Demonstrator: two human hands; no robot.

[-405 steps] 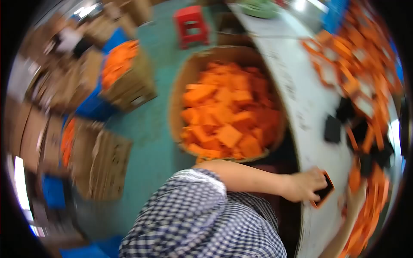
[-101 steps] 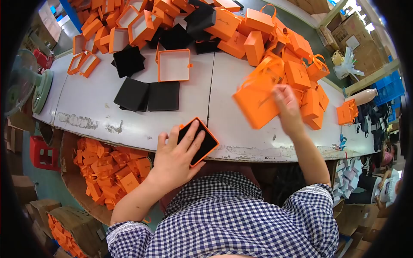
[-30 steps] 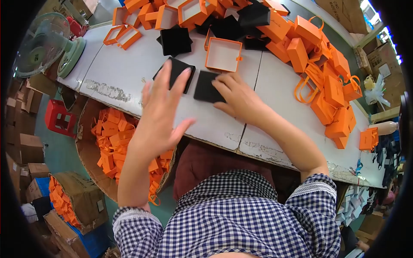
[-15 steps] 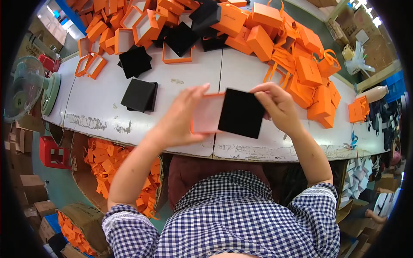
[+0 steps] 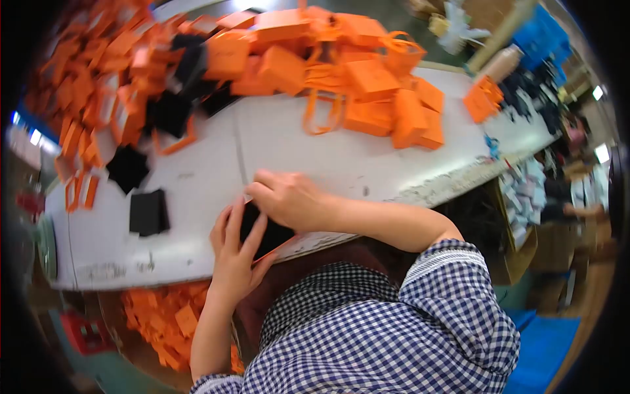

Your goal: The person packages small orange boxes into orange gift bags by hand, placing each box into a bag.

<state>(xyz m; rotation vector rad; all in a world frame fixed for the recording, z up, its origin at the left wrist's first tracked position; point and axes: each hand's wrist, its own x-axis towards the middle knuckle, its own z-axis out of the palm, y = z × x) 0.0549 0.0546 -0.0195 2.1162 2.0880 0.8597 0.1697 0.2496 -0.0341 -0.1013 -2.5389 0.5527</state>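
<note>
Near the table's front edge, my left hand [image 5: 235, 253] grips a shallow orange box tray [image 5: 281, 249] from the left, its fingers spread over the top and thumb along the near side. A square black pad [image 5: 275, 236] now lies within the tray, partly covered by my fingers. My right hand [image 5: 289, 200] is closed at the far corner of the pad, fingertips bent down against it and almost touching my left fingers. Left of the tray, a stack of black pads [image 5: 147, 213] rests on the table, with more crossed black pads [image 5: 128, 169] behind it.
Orange boxes with ribbon handles [image 5: 371, 82] are heaped along the back of the white table [image 5: 197, 213]. Open orange trays [image 5: 82, 190] lie at the left. Below the front edge is a carton of orange pieces [image 5: 157, 322]; a fan stands far left.
The black pad has gone from beside the tray to inside it. Both hands have come together closer to my body. The view has turned toward the right.
</note>
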